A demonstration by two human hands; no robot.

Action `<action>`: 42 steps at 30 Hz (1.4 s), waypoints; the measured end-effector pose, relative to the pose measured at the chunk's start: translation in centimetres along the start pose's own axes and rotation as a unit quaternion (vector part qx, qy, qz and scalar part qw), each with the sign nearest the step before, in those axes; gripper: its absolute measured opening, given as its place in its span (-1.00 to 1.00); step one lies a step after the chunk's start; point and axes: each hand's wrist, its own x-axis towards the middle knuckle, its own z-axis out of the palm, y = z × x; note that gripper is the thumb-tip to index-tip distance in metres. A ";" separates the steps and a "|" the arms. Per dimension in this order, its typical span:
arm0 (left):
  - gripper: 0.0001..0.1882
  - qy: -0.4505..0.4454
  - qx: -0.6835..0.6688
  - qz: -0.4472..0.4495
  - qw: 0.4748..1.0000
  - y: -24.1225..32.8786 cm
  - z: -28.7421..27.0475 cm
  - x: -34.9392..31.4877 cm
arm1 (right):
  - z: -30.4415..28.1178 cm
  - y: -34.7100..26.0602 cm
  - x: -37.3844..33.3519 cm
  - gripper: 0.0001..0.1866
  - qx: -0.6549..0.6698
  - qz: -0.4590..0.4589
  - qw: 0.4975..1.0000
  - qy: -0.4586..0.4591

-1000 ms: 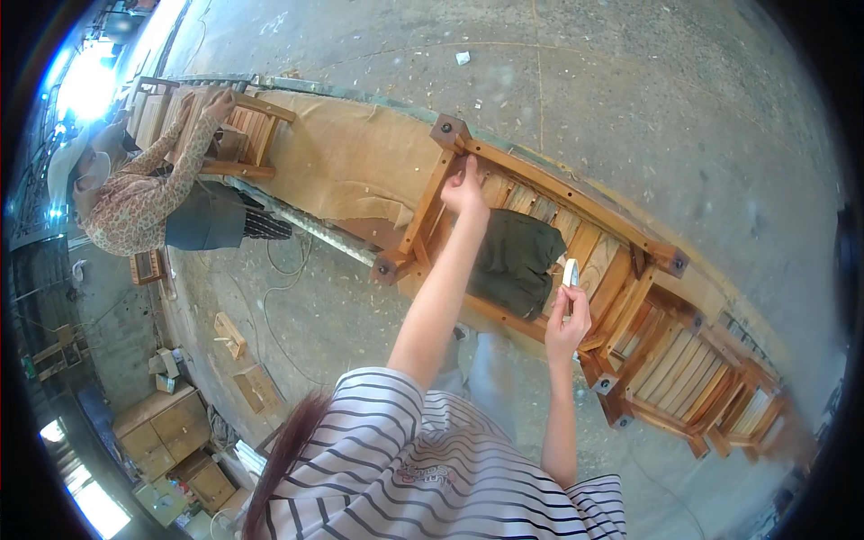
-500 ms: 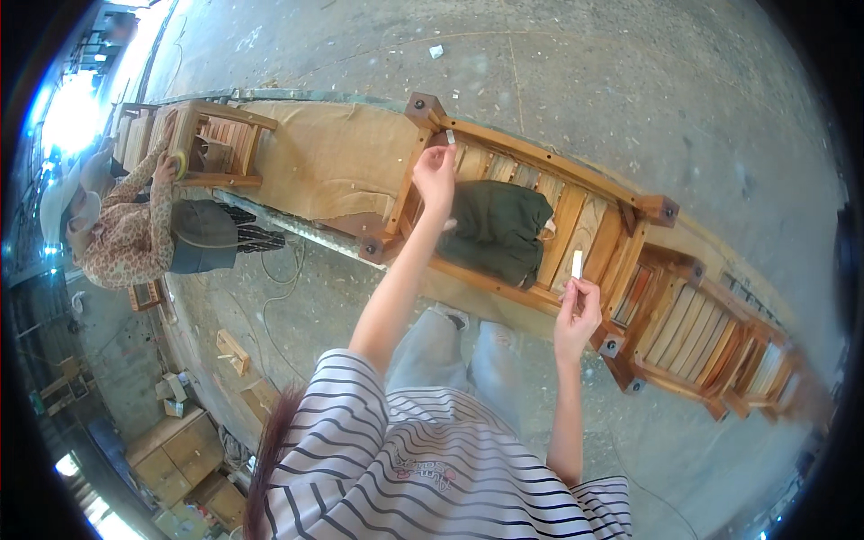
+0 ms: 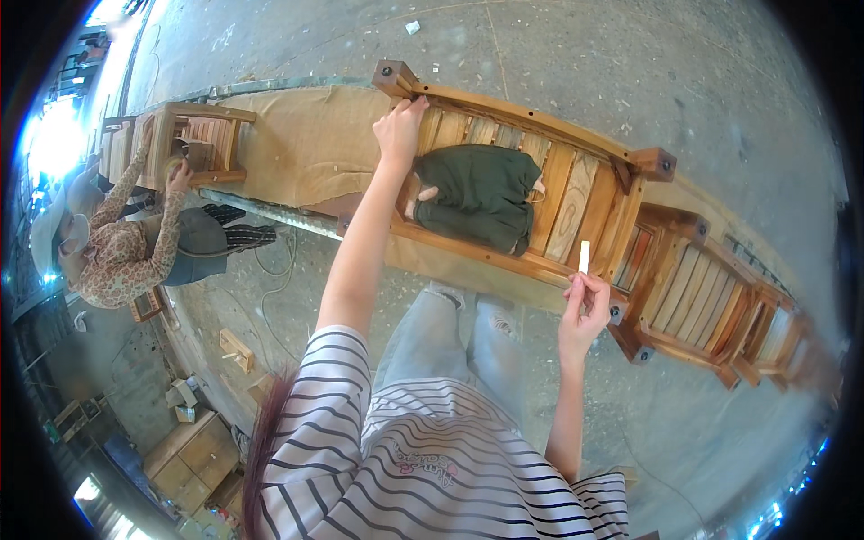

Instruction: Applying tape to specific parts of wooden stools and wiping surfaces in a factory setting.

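I see L hand [image 3: 397, 135] at wooden frame [image 3: 567, 132] corner, fingers curled, can't tell if gripping; R hand [image 3: 582, 315] pinching white strip [image 3: 585, 256] upright; green cloth [image 3: 477, 193] on slats [image 3: 570, 205].

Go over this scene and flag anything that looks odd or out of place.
A dark green cloth bundle lies crumpled across the slats inside the wooden frame; soft fabric looks odd amid woodwork, though it may be deliberate. A small pale scrap lies loose on the grey floor, like litter.

We've got two bare hands [image 3: 397, 135] [image 3: 580, 319] here, one slim white strip [image 3: 585, 257], one dark green cloth bundle [image 3: 477, 193], one co-worker [image 3: 126, 256]
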 end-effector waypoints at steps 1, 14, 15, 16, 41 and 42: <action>-0.77 -0.004 0.010 0.015 1.000 0.0 0.1 0.0 | -0.2 -0.1 -0.1 -0.96 0.001 0.007 1.000 0.002; -0.76 -0.156 0.116 0.064 0.979 0.8 -1.1 2.7 | -7.5 -1.8 -0.2 -0.93 0.050 -0.073 0.988 0.130; -0.74 -0.149 0.099 0.057 0.982 1.1 -1.8 2.9 | -8.4 -1.9 -0.3 -0.92 0.051 -0.074 0.984 0.152; -0.68 -0.213 0.093 0.021 0.972 2.2 -2.6 2.8 | -9.2 -1.8 -0.2 -0.91 0.062 -0.092 0.975 0.195; -0.50 -0.471 -0.272 0.180 0.819 24.8 -3.1 -15.0 | -13.1 0.4 -0.9 -0.91 0.103 -0.018 0.961 0.255; -0.55 -0.450 -0.198 0.193 0.849 24.2 -3.0 -14.3 | -13.3 0.1 -0.8 -0.91 0.107 0.006 0.964 0.242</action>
